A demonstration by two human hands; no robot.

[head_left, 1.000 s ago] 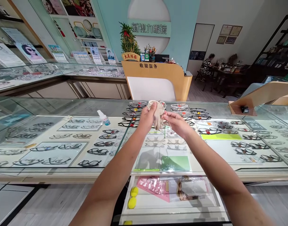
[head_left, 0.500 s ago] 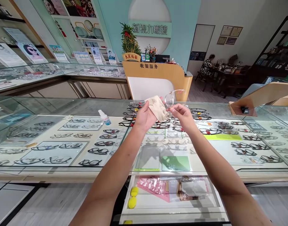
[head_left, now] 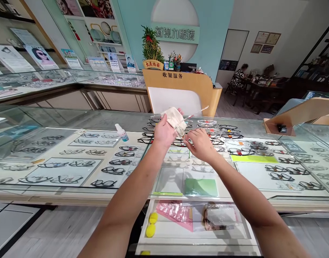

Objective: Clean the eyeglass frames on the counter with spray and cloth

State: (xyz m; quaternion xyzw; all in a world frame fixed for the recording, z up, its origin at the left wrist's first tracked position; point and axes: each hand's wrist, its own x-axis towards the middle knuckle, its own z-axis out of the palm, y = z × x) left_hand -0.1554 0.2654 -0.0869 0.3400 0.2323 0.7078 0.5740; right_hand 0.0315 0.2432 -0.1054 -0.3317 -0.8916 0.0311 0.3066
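Observation:
A beige cloth (head_left: pixel 174 118) lies across the palm of my left hand (head_left: pixel 164 134), its fingers curled up behind it. My right hand (head_left: pixel 200 143) is just to the right, with thumb and fingers pinched on a clear eyeglass frame (head_left: pixel 194 114). One temple of the frame points up and to the right; its front lies against the cloth and is partly hidden. Both hands are above the glass display counter (head_left: pixel 143 123). Rows of dark-framed glasses (head_left: pixel 148 140) sit behind and beneath them.
A small spray bottle (head_left: pixel 122 132) stands left of my hands on the counter. Below the counter edge, an open drawer (head_left: pixel 196 234) holds a pink packet (head_left: pixel 176 214) and yellow round items (head_left: pixel 150 230). A wooden stand (head_left: pixel 290 113) is at right. A person (head_left: pixel 237 79) sits far back.
My right hand has moved slightly left and down, closer to the cloth. The clear frame has tilted, so its front now meets the cloth in my left hand.

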